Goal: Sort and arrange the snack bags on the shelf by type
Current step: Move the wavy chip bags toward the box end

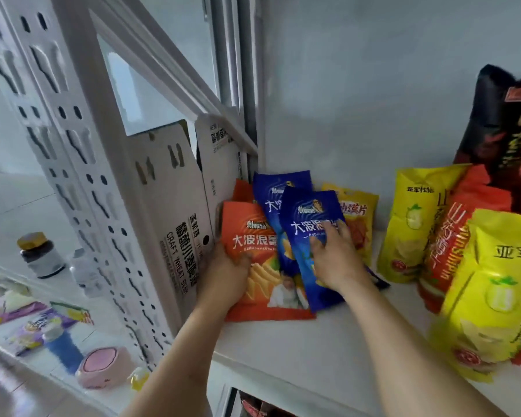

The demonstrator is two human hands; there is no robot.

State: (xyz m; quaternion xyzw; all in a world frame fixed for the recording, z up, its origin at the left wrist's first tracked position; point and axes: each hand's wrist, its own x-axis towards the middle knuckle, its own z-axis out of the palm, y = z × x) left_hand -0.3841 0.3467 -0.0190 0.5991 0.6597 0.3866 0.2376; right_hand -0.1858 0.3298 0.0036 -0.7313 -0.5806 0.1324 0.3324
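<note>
On the white shelf point(328, 341) lie flat snack bags. My left hand point(227, 272) grips the left edge of an orange chip bag point(253, 236), thumb curled over its front. My right hand point(336, 257) rests with spread fingers on the nearer blue bag point(307, 218), which overlaps the orange one. A second blue bag point(271, 191) lies behind it, and another orange bag point(242, 191) peeks out at the back left. A small yellow bag point(360, 215) lies to the right of the blue ones.
Upright yellow bags point(409, 224) point(494, 284), red bags point(451, 236) and a black-red bag point(494, 121) crowd the shelf's right side. White cartons point(175, 212) stand against the perforated left upright point(82, 164). A lower ledge at left carries a bottle point(39, 254) and small items.
</note>
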